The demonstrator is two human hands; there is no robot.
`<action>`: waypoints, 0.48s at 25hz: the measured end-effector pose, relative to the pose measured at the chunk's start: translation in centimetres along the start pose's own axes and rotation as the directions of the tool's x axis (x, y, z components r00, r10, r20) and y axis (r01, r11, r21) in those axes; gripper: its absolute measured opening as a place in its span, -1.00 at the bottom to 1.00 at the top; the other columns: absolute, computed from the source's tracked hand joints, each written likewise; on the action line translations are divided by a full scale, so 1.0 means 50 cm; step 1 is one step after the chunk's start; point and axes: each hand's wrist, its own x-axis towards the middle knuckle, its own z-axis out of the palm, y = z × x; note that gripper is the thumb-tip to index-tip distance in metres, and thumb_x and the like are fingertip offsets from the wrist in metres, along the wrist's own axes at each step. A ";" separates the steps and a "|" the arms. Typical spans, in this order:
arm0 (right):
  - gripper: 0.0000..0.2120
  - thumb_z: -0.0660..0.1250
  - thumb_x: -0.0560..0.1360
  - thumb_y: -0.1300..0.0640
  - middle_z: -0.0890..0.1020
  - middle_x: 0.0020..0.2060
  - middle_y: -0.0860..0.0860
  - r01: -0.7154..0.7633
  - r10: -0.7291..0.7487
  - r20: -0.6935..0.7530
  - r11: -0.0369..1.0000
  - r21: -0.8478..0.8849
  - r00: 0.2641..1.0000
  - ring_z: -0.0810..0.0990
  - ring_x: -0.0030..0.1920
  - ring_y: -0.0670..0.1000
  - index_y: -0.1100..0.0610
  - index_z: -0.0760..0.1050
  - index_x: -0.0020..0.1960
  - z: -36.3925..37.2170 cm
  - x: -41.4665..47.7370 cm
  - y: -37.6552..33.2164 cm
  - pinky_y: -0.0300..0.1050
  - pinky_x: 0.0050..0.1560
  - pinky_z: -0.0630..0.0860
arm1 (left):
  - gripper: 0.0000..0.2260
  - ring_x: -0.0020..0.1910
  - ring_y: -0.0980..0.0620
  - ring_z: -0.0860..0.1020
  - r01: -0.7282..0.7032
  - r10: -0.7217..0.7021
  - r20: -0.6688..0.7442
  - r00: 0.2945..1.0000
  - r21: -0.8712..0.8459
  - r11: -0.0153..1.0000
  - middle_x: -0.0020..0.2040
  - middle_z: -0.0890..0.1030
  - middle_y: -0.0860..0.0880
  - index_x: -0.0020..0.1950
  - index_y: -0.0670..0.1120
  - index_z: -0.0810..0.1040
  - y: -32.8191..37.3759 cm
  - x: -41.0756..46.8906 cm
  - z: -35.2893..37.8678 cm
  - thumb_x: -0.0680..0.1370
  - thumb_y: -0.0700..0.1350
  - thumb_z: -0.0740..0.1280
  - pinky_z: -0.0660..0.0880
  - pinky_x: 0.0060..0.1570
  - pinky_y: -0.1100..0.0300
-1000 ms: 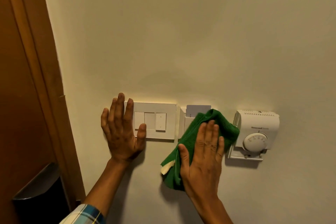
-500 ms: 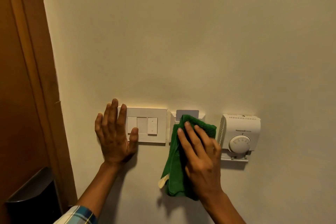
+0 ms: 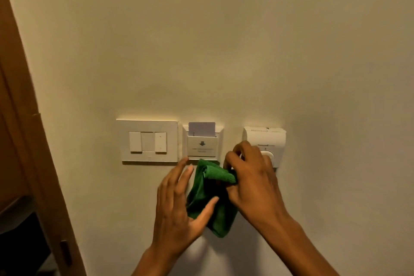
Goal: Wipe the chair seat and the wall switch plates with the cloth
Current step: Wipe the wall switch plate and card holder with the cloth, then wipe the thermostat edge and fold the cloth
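While the right hand (image 3: 253,177) grips the upper fold of the green cloth (image 3: 210,197), the cloth hangs bunched in front of the wall (image 3: 224,51), just below the key-card holder (image 3: 202,141) and clear of all three wall fittings. The right fingers (image 3: 233,159) are curled closed around the cloth's top edge, and the back of this hand covers the lower part of the thermostat (image 3: 265,139), including most of its dial.

The left hand (image 3: 179,206) is held at the cloth's left side with its fingers (image 3: 179,177) spread wide and extended upward. Its thumb lies across the lower front of the cloth; whether it presses the fabric cannot be determined.

The switch plate (image 3: 147,141), fitted with rocker switches, is mounted left of the key-card holder, and the two are set edge to edge. A card (image 3: 201,129) stands upright in the holder's slot. The thermostat is mounted to the right, apart from the holder. A wooden door frame (image 3: 29,119) runs along the left edge of the view.
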 end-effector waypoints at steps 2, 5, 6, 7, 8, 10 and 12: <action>-0.71 0.43 0.28 0.25 0.52 -0.21 -0.15 -0.065 0.048 0.083 0.975 0.212 0.995 0.47 -0.20 -0.05 -0.05 0.38 -0.21 -0.055 -0.026 0.047 -0.13 -0.27 0.52 | -0.30 0.37 0.17 0.33 0.143 -0.131 0.126 0.983 -0.095 0.985 0.37 0.44 0.08 0.45 0.01 0.29 0.032 -0.028 0.022 0.40 0.24 0.42 0.26 0.39 0.31; -0.74 0.52 0.28 0.01 0.60 -0.35 -0.06 -0.251 0.231 0.100 0.859 0.447 0.968 0.58 -0.31 -0.07 0.02 0.44 -0.22 -0.151 -0.075 0.177 -0.11 -0.35 0.52 | -0.66 0.05 0.18 0.58 0.463 -0.358 0.323 0.876 -0.352 0.814 0.00 0.68 0.21 0.07 0.14 0.61 0.107 -0.058 0.081 0.36 0.22 0.46 0.49 0.04 0.37; -0.71 0.53 0.26 -0.06 0.64 -0.31 -0.05 -0.310 0.279 0.139 0.801 0.512 0.950 0.61 -0.29 -0.08 0.03 0.48 -0.21 -0.180 -0.094 0.229 -0.14 -0.32 0.54 | -0.70 -0.04 0.11 0.64 0.599 -0.434 0.419 0.798 -0.468 0.650 -0.09 0.71 0.13 -0.01 0.12 0.65 0.135 -0.064 0.107 0.32 0.18 0.50 0.54 -0.07 0.36; -0.69 0.54 0.26 -0.08 0.68 -0.25 -0.04 -0.383 0.317 0.217 0.717 0.583 0.923 0.65 -0.23 -0.06 0.04 0.53 -0.16 -0.210 -0.119 0.283 -0.16 -0.27 0.57 | -0.72 -0.06 0.02 0.67 0.705 -0.478 0.519 0.709 -0.528 0.473 -0.12 0.74 0.05 -0.05 0.08 0.67 0.165 -0.071 0.138 0.28 0.10 0.52 0.58 -0.12 0.32; -0.68 0.55 0.26 -0.05 0.71 -0.17 -0.02 -0.464 0.347 0.311 0.604 0.647 0.885 0.68 -0.15 -0.03 0.05 0.57 -0.08 -0.232 -0.155 0.343 -0.15 -0.20 0.62 | -0.72 -0.05 -0.04 0.69 0.784 -0.482 0.621 0.618 -0.534 0.317 -0.11 0.75 -0.02 -0.05 0.03 0.68 0.202 -0.081 0.177 0.27 0.04 0.52 0.61 -0.14 0.27; -0.60 0.54 0.26 0.04 0.72 -0.03 0.02 -0.621 0.424 0.462 0.413 0.666 0.779 0.69 -0.03 0.03 0.06 0.58 0.08 -0.251 -0.234 0.466 -0.10 -0.08 0.63 | -0.70 0.03 -0.08 0.68 0.884 -0.418 0.790 0.448 -0.462 0.075 0.00 0.74 -0.08 0.04 -0.02 0.66 0.279 -0.109 0.256 0.33 -0.01 0.48 0.64 -0.11 0.16; -0.60 0.52 0.33 0.16 0.70 0.00 0.08 -0.734 0.553 0.518 0.290 0.615 0.652 0.68 0.00 0.11 0.10 0.55 0.14 -0.242 -0.331 0.583 0.07 0.02 0.59 | -0.66 0.12 -0.08 0.66 0.936 -0.326 0.898 0.296 -0.340 -0.087 0.11 0.71 -0.08 0.19 -0.03 0.60 0.350 -0.154 0.336 0.42 -0.04 0.42 0.65 -0.03 0.10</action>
